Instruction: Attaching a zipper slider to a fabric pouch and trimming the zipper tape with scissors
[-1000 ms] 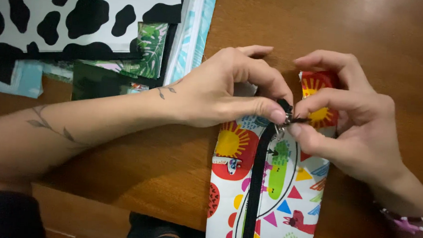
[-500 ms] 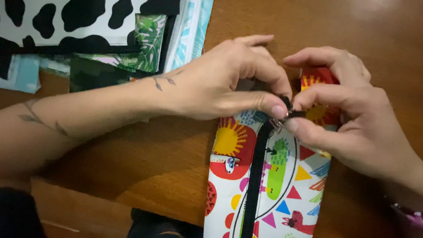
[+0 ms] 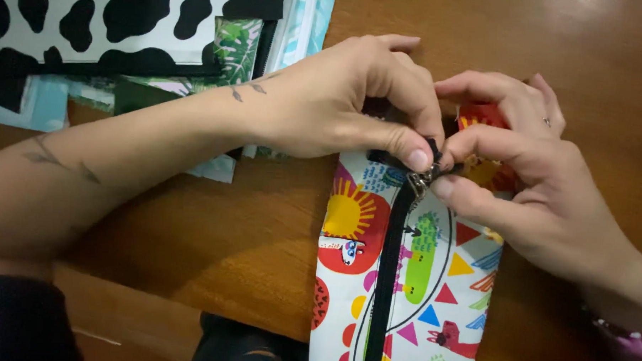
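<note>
A colourful fabric pouch (image 3: 410, 276) with suns, triangles and a green cactus lies on the wooden table, a black zipper (image 3: 385, 275) running down its middle. My left hand (image 3: 338, 106) presses its thumb on the black zipper tape at the pouch's top end. My right hand (image 3: 541, 188) pinches the small metal zipper slider (image 3: 419, 181) between thumb and forefinger. Both hands meet at the far end of the pouch and hide its top edge.
A black-and-white cow-print fabric (image 3: 106, 20) lies at the far left, over leaf-print (image 3: 237, 46) and pale blue pieces (image 3: 39, 103). The brown table (image 3: 212, 234) ends near me at its front edge. A pink band (image 3: 628, 341) circles my right wrist.
Both hands have stayed on the zipper end of the pouch. The fingers shifted slightly around the slider, and the view moved a little.
</note>
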